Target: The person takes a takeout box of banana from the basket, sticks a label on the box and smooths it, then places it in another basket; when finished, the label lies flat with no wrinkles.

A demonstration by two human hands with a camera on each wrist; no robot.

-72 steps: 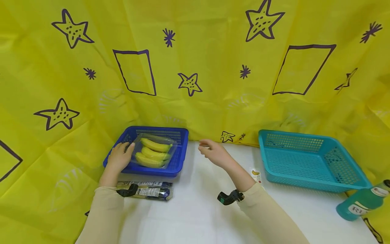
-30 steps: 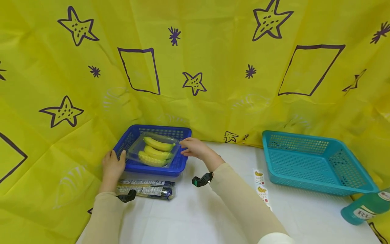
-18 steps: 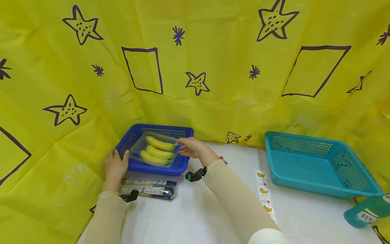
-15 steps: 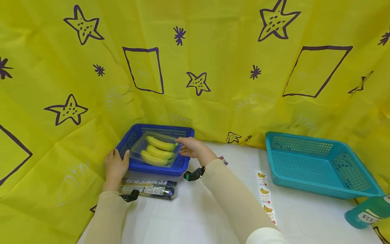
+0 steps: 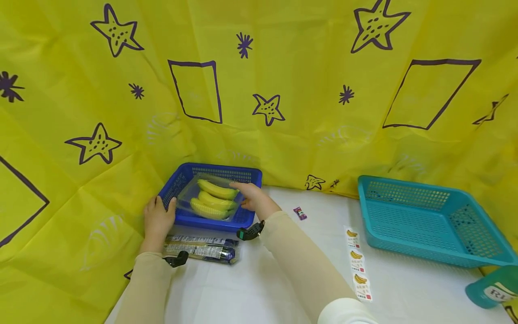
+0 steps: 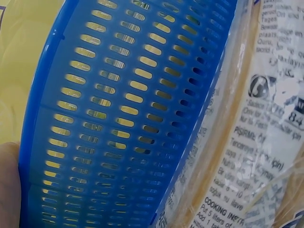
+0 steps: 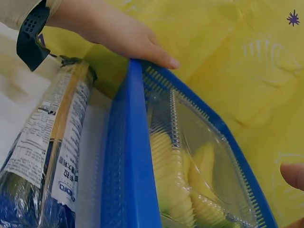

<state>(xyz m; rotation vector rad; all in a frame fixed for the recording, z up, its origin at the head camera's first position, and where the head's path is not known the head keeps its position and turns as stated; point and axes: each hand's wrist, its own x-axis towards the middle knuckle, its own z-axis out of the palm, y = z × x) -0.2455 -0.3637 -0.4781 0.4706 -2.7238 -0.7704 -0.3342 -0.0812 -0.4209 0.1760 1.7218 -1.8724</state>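
A clear plastic box (image 5: 187,193) holding several yellow bananas (image 5: 214,200) lies tilted inside the blue basket (image 5: 194,219). My left hand (image 5: 158,220) grips the basket's near left corner; in the right wrist view its thumb lies over the rim, with its other fingers hidden behind the wall. Over the right end of the box reaches my right hand (image 5: 256,199), its index finger extended above the lid. In the right wrist view only parts of that hand (image 7: 295,175) show at the right edge, apart from the box.
Long plastic packs (image 5: 202,247) printed with cooking instructions lie before the blue basket. A small purple wrapped candy (image 5: 300,213) and a strip of banana stickers (image 5: 358,263) lie on the white table. A teal basket (image 5: 425,220) and a green bottle (image 5: 491,288) stand at right.
My right hand has moved left from above the table to the box's right end. My left hand has shifted from beside the box to the basket's corner. The head view has turned slightly.
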